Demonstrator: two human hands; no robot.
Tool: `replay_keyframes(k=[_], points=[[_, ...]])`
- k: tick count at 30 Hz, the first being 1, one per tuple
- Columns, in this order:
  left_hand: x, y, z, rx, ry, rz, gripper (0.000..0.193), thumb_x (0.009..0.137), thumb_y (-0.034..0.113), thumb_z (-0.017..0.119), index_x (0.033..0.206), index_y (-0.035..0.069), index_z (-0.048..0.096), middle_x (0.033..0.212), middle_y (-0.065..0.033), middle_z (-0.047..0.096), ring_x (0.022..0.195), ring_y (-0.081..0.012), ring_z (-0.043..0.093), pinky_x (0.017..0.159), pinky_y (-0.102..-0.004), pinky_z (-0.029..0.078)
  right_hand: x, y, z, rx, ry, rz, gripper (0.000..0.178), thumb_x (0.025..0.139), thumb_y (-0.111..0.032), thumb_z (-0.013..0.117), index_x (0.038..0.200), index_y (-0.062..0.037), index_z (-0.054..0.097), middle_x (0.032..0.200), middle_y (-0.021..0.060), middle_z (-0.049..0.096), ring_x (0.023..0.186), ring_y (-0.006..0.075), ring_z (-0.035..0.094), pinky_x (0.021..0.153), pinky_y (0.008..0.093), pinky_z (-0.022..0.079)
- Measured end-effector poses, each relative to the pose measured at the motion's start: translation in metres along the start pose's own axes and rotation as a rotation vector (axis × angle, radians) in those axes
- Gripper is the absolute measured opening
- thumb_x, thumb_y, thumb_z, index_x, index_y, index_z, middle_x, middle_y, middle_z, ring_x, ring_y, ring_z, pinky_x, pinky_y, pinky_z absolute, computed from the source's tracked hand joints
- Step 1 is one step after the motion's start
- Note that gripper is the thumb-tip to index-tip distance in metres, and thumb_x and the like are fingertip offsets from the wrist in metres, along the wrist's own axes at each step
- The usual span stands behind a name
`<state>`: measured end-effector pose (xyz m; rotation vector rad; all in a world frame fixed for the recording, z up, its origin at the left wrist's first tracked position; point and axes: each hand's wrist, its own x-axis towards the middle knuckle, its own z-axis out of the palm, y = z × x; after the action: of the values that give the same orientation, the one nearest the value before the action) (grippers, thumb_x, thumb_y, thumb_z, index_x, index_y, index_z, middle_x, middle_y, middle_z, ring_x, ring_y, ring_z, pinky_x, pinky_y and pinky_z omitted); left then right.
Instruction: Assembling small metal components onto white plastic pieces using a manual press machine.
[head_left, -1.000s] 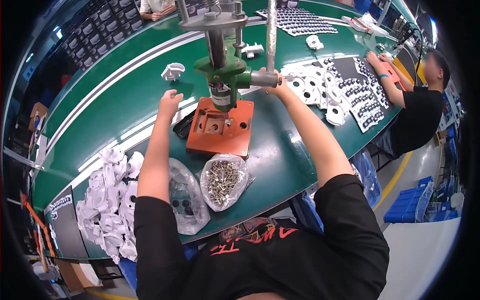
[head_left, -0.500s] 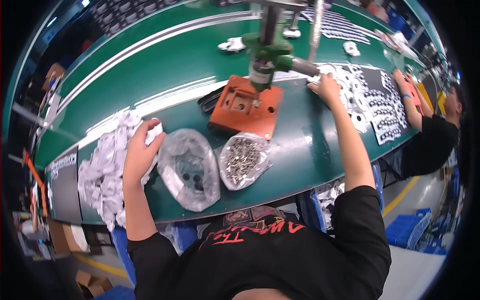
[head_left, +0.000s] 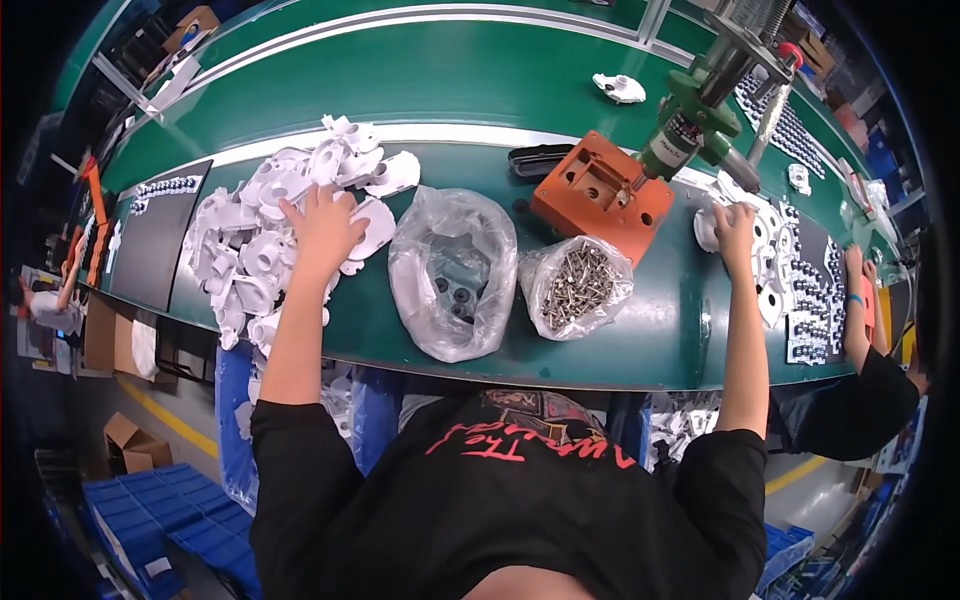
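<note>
My left hand (head_left: 325, 238) lies with fingers spread over a heap of white moulded plastic parts (head_left: 265, 255). My fingertips touch the parts, and none is clearly in my grip. At the right, my right hand (head_left: 736, 238) is closed on the edge of a white plastic part (head_left: 706, 230), beside flat rows of similar white parts (head_left: 768, 280). Between my hands are a clear plastic bag (head_left: 408, 300) with a few small black round pieces and a bag of metal screws (head_left: 578, 290). An orange fixture block (head_left: 598, 195) stands behind the screws, under a green press head (head_left: 690, 125).
A black tray (head_left: 540, 160) sits beside the fixture. One white part (head_left: 620, 88) rests on the green surface farther back. Black-and-white parts (head_left: 815, 300) lie in rows at the right, near another person's arm (head_left: 856, 310). Blue bins (head_left: 238, 420) stand below the table edge.
The view has shifted, so the bench appears lower and the press farther right. My left hand has gone from the heap's right edge onto its top, fingers spreading. My right hand stays by the right-hand white parts.
</note>
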<state>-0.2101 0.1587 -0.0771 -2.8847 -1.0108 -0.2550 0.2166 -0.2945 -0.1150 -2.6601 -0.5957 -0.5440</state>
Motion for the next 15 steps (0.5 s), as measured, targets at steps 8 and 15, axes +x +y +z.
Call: replay_keyframes(k=[8,15], points=[[-0.004,0.011,-0.036,-1.189,-0.051,-0.117,0.027,0.084,0.016,0.058,0.106,0.002,0.052,0.099,-0.0082,0.059,0.091,-0.0236,0.061,0.087,-0.0286,0.047,-0.040,-0.018,-0.051,1.161,0.018,0.357,0.036,0.094,-0.029,0.054,0.108,0.0040,0.057,0.096,0.0067,0.058,0.089,0.0144,0.057,0.082,0.0282,0.048],[-0.008,0.079,-0.054,-2.294,-0.374,-0.150,0.050,0.093,0.033,0.033,0.122,-0.003,0.050,0.117,-0.0145,0.060,0.106,-0.0250,0.060,0.091,-0.0394,0.049,-0.109,-0.112,-0.109,1.615,-0.341,0.057,0.038,0.090,-0.034,0.051,0.101,0.0017,0.057,0.104,0.0119,0.058,0.096,0.0239,0.059,0.084,0.0334,0.046]])
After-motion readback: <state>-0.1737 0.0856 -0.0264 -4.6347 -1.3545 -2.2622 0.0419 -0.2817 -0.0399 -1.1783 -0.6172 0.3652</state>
